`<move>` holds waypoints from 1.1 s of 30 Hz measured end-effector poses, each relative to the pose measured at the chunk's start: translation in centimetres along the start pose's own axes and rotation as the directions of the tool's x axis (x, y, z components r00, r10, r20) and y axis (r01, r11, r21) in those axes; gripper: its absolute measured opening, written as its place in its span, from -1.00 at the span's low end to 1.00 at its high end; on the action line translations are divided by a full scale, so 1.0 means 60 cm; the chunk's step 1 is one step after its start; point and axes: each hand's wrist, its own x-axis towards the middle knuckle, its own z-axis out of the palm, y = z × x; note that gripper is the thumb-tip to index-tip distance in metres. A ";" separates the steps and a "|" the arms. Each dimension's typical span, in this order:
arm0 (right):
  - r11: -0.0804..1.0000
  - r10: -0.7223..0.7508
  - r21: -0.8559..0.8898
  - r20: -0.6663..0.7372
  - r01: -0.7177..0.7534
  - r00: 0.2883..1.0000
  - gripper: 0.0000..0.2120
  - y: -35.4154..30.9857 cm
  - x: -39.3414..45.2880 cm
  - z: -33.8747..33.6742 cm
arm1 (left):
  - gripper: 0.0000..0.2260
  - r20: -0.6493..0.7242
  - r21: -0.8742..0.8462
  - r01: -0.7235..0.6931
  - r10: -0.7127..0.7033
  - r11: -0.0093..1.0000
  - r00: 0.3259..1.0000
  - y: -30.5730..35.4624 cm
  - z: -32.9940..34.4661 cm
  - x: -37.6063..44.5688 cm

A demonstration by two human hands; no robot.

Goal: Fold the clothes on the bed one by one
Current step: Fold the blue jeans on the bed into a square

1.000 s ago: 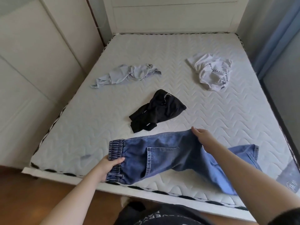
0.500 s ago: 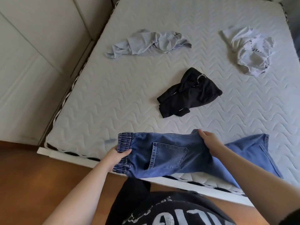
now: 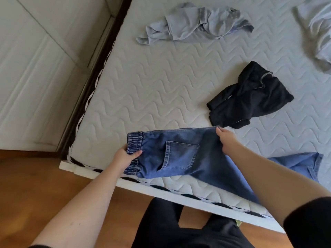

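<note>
stage: first garment in hand, no folded pile visible | jeans at near edge of bed (legs trailing right) | left hand grips waistband, right hand pinches far edge | left to fold: grey top, black garment, white garment
</note>
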 end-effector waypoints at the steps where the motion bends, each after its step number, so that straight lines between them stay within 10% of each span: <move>1: 0.999 -0.036 0.022 0.013 0.035 0.999 -0.64 -0.006 0.004 0.002 | -0.63 -0.047 0.058 -0.027 0.030 0.998 0.998 0.006 -0.004 0.013; 6: 0.991 -0.125 -0.042 0.115 0.130 0.985 -0.50 -0.020 0.004 -0.029 | -0.42 -0.230 0.244 -0.054 0.112 0.968 0.967 0.033 -0.008 0.038; 22: 0.947 -0.091 -0.310 -0.011 0.084 0.996 -0.72 0.167 -0.063 -0.276 | -0.76 0.358 0.439 -0.479 0.341 0.760 0.869 0.170 0.345 -0.076; 33: 0.978 0.100 -0.169 -0.148 -0.125 0.984 -0.71 0.360 -0.008 -0.517 | -0.75 0.570 0.552 -0.587 0.247 0.592 0.784 0.209 0.639 -0.145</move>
